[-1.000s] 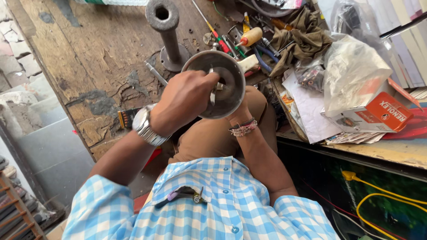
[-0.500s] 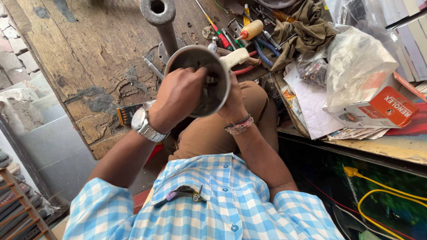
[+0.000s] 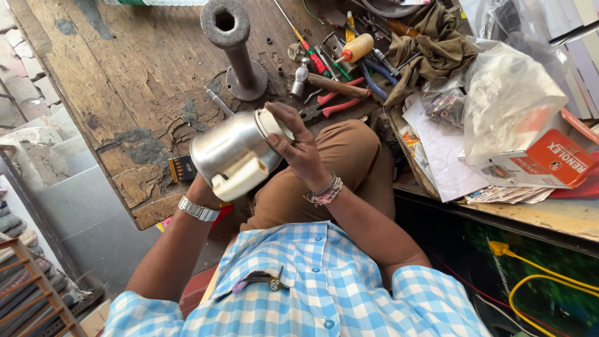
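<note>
Steel jar (image 3: 232,151) with a cream handle (image 3: 240,179) held tilted on its side above the lap, over the near edge of the wooden workbench (image 3: 118,81). Left hand (image 3: 201,187) under the jar's body, mostly hidden behind it, cupping it from below; finger positions impossible to tell. Metal watch (image 3: 197,209) on that wrist. Right hand (image 3: 298,145) wrapped over the jar's cream end, fingers curled and pressed against the rim, thumb along the side. Beaded bracelets (image 3: 324,192) on that wrist. On the bench just beyond the jar, a dark iron stand (image 3: 236,50) with a round base, upright. To its right, a heap of tools: hammer (image 3: 321,81), red-handled pliers (image 3: 331,103), screwdrivers (image 3: 309,47). Further right, an olive rag (image 3: 433,47), a clear plastic bag (image 3: 508,100) lying on an orange box (image 3: 549,159), papers (image 3: 443,156) beneath. Folded glasses (image 3: 256,281) tucked into the pocket of the blue checked shirt (image 3: 324,293).
</note>
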Demonstrator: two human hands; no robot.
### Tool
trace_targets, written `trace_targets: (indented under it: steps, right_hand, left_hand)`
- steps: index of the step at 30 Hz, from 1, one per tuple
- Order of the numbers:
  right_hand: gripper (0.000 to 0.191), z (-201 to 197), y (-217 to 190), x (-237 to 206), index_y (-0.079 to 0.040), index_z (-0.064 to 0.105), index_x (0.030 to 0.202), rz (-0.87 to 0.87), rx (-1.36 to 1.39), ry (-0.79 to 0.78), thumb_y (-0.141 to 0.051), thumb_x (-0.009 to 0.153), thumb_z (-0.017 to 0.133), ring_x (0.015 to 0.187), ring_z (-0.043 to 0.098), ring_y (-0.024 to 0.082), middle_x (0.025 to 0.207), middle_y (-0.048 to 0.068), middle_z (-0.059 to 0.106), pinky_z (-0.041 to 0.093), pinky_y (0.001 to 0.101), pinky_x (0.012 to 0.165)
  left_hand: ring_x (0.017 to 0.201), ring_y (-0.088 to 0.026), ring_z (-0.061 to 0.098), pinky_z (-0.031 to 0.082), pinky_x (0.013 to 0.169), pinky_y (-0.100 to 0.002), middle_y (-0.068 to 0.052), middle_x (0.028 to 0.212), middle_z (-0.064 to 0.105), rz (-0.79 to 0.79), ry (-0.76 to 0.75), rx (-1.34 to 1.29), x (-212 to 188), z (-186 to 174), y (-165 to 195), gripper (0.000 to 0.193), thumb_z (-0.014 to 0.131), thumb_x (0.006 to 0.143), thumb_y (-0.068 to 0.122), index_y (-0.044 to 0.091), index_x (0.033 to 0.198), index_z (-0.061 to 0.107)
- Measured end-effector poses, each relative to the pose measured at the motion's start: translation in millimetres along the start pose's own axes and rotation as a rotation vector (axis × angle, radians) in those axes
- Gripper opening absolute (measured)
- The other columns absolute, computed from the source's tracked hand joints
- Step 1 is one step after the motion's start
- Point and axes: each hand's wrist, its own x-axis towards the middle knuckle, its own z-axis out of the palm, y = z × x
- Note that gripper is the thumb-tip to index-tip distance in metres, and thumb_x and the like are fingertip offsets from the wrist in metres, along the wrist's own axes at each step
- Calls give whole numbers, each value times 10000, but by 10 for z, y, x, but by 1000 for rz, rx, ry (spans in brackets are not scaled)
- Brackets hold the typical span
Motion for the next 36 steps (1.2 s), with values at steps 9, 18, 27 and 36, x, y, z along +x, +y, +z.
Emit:
trace_targets:
  steps: [9,18,27,36]
  right_hand:
    - [473,-430,136,683,-135,629,1402,242,203,-36,-342,982,697,1254,650,188,1363,80,676,539,349,1066]
    - [218,-477,631,1966,-88,770,1104,-84,-1193,-169,-71,981,592,985,648,319,1035,152,680,541,417,879]
    - [105,-340,996,2169,-53,704,862,-378,-1357,-310,-67,922,618,1020,622,330,1018,162,636,552,399,894]
    - [161,-595,19,1320,-83,761,1073,214,-184,-162,9,941,764,884,763,128,1024,74,775,655,251,794]
  left_hand:
    - [976,-241,722,646,797,-390,-123,1174,696,-125,152,-305,164,-434,-205,367,668,1037,294,39,1285,578]
    - [1121,-246,684,616,927,-393,-172,1297,658,273,-267,76,289,339,3,491,649,976,266,16,1380,526]
    - [1189,-256,652,595,997,-413,-178,1344,627,240,-231,-66,612,65,-66,479,616,1016,247,11,1413,491]
    - [1204,-260,668,600,1009,-409,-188,1364,637,100,-280,-394,786,-127,-104,438,516,1089,268,-5,1432,517]
